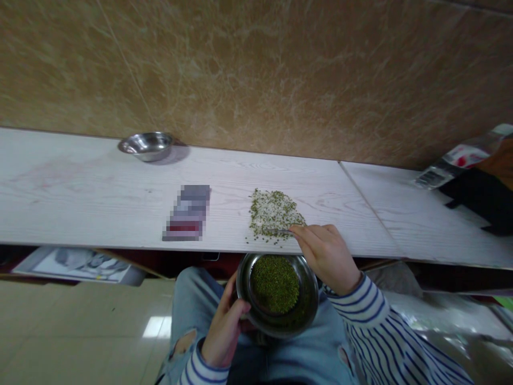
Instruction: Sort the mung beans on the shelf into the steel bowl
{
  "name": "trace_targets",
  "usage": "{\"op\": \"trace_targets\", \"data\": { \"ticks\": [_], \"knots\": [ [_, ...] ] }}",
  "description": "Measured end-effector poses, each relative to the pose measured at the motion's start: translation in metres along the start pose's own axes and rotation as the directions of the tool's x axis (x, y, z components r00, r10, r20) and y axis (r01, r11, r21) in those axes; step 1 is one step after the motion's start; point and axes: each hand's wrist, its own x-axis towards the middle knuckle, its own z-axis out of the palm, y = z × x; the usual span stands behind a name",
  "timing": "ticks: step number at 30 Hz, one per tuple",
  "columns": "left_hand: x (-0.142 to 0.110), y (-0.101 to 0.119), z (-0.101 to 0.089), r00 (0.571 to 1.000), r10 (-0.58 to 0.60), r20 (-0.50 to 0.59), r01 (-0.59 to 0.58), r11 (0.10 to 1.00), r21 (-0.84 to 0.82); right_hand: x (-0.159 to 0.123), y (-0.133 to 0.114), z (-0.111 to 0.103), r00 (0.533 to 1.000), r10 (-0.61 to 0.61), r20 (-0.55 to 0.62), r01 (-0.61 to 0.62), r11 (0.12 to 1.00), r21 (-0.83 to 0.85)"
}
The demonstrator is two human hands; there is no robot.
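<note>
green beans [276,280]: where are they?

in two places. a heap lies in the steel bowl [309,299], held just off the front edge of the bench [224,166]; more lie mixed with white grains [276,206] in a loose patch on the bench, close to that edge.

and the hands?

the left hand [226,326] grips the bowl's left side, thumb over the rim. the right hand [331,259] is closed on a thin metal utensil [276,231], its far end in the patch; i can't tell the tip's shape.

which step is this, then?

my reading: working through the mixed patch with the utensil, the bowl at hand by the edge.

what does the next move call for?

i'd say a light touch, low against the bench, and a level bowl snug to the front edge, so nothing drops between.
</note>
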Motion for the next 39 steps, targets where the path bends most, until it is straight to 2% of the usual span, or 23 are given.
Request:
{"op": "trace_targets", "data": {
  "ticks": [4, 39],
  "knots": [
    [0.001, -0.001, 0.001, 1.000, -0.002, 0.000, 0.002, 1.000, 0.003, -0.004, -0.001, -0.003, 0.999, -0.023, 0.024, 0.023, 1.000, 0.009],
    [-0.004, 0.004, 0.009, 0.999, 0.040, -0.023, -0.039, 0.998, 0.042, -0.021, -0.002, -0.011, 0.998, 0.025, 0.064, -0.026, 0.999, 0.019]
  ]
}}
